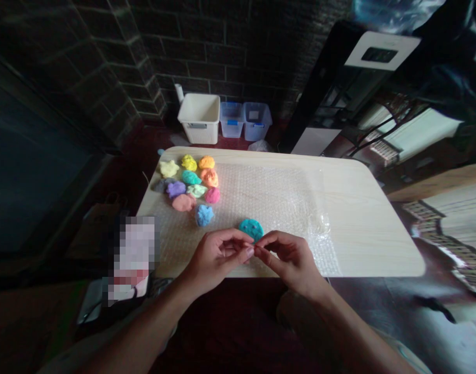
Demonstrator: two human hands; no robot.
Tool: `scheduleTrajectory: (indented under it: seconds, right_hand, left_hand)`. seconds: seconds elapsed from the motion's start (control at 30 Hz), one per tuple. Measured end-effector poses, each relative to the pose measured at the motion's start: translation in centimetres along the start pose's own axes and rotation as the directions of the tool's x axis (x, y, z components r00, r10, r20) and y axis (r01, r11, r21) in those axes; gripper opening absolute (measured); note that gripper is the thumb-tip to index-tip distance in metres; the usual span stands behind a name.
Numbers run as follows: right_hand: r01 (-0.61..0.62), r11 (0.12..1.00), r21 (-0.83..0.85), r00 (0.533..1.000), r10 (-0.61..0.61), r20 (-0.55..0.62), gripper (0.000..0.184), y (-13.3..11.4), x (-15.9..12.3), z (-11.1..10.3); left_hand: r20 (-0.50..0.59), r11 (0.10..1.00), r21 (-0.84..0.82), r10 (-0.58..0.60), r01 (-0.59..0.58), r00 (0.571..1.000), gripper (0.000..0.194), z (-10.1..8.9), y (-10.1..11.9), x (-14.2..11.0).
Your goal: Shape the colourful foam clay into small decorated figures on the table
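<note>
I'm seeing the left hand (218, 257) and right hand (294, 259) meeting, fingertips pinched; on what, I cannot tell. They're partly hiding the teal disc (250, 227) just beyond. Farther beyond them, a bin (253, 134) is bearing an unreadable label (254, 114).

No text can be read. Beyond the tabletop (362, 218), a pale patch (254, 114), perhaps a label, on a clear bin (257, 132) is too small and dim to make out.
</note>
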State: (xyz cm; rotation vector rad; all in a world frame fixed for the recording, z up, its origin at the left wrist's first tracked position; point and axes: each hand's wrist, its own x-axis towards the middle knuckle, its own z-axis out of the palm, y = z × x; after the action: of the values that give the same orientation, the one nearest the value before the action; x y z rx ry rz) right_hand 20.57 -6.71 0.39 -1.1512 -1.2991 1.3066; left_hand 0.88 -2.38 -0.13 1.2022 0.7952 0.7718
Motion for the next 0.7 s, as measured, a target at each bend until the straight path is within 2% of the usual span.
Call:
scheduleTrajectory:
  seconds: [0.17, 0.4, 0.57, 0.7]
  right_hand:
    - [-0.031, 0.999, 0.035, 0.999, 0.032, -0.031, 0.019, 0.24, 0.01, 0.05]
    - [-0.048, 0.999, 0.024, 0.997, 0.046, 0.065, 0.017, -0.26, 0.01, -0.03]
    - [-0.065, 0.997, 0.051, 0.998, 0.064, 0.020, 0.016, 0.10, -0.04, 0.03]
    - [-0.033, 0.995, 0.099, 0.999, 0.030, 0.027, 0.016, -0.01, -0.03, 0.14]
  left_hand:
    - [0.003, 1.000, 0.025, -0.014, 0.014, 1.000, 0.018, -0.11, -0.12, 0.01]
    - [0.012, 0.999, 0.044, -0.022, 0.022, 1.000, 0.015, -0.14, -0.42, -0.24]
    - [-0.005, 1.000, -0.005, -0.007, 0.007, 1.000, 0.019, -0.05, -0.66, -0.13]
    - [0.010, 1.000, -0.001, -0.029, 0.029, 1.000, 0.019, -0.09, -0.30, -0.08]
